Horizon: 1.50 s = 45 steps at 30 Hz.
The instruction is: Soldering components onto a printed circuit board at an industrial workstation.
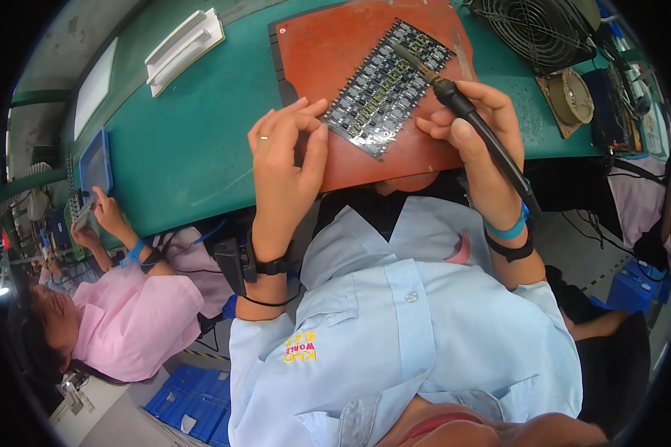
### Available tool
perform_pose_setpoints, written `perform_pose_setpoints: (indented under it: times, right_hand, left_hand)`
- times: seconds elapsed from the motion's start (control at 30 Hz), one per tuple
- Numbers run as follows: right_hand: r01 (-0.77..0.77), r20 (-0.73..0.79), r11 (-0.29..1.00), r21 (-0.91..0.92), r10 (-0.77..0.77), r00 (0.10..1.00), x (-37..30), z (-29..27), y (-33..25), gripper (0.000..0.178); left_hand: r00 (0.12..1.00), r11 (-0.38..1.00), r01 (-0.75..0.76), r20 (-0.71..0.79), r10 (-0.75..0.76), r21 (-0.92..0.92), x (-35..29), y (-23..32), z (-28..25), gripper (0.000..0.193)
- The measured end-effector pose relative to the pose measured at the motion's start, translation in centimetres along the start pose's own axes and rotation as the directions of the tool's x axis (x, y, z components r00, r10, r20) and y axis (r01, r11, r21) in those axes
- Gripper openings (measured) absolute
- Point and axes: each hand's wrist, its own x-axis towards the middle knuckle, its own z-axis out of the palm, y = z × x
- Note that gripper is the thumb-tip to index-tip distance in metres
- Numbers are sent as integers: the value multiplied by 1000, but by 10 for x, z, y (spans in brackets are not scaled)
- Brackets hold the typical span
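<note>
A panel of small circuit boards (384,89), dark with silvery and yellow parts, lies slanted on a red-orange mat (320,45). My left hand (287,153), with a ring on one finger, has its thumb and fingertips closed at the panel's left corner. My right hand (488,123) is wrapped round the black handle of a soldering iron (484,134). The iron's bent, brownish tip end reaches over the upper part of the panel; whether it touches cannot be made out. Both wrists wear bands, and a dark device is strapped near the left one.
The mat rests on a green tabletop (194,127). A black fan (533,30) and a round tan container (570,97) stand at the right. Farther left are a white angled piece (185,51) and a blue tray (95,164), beside a co-worker in a pink top (138,320).
</note>
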Motion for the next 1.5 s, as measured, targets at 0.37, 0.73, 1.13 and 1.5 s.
perform_pose_setpoints:
  times: [0.37, 0.73, 1.13, 1.5]
  right_hand:
    - [52, 83, 988, -142, -40, 996, 45, 4, 2, 40]
    - [130, 71, 980, -150, -120, 990, 3, 2, -13, 42]
    - [76, 118, 994, -81, -67, 991, -27, -6, 3, 35]
    - [343, 202, 795, -501, -278, 939, -20, -55, -17, 37]
  left_hand:
    - [996, 999, 8, 94, -12, 37, -19, 23, 0, 7]
    - [996, 973, -78, 15, 83, -216, -14, 53, 7, 20]
    - [976, 914, -134, 110, 189, -382, -7, 55, 23, 21]
    - [971, 982, -190, 150, 188, -1, 5, 34, 12, 16]
